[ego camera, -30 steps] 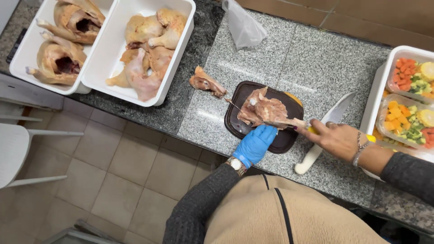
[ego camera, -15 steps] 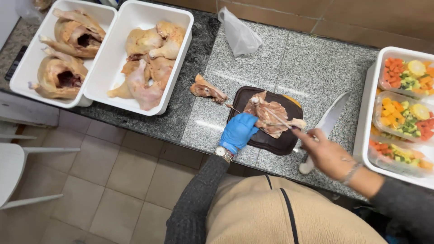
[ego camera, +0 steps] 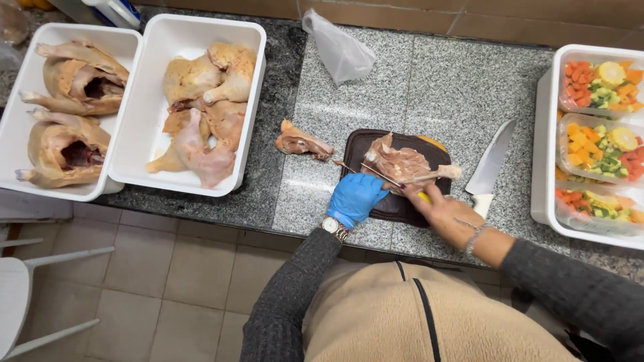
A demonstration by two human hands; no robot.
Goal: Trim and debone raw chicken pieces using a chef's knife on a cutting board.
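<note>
At lower centre, the blue-gloved left hand (ego camera: 355, 198) has slid off the board's corner onto the chicken piece (ego camera: 400, 163), pressing it flat on the dark cutting board (ego camera: 376, 204). The right hand (ego camera: 443, 209), grip closed round a thin knife (ego camera: 386, 177), has moved in close, blade now across the meat. A big knife (ego camera: 493, 164) lies on the bench (ego camera: 436, 87) right; bare stone beyond.

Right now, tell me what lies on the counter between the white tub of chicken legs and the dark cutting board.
One loose piece of raw chicken lies there on the granite counter, as the head view shows.
</note>
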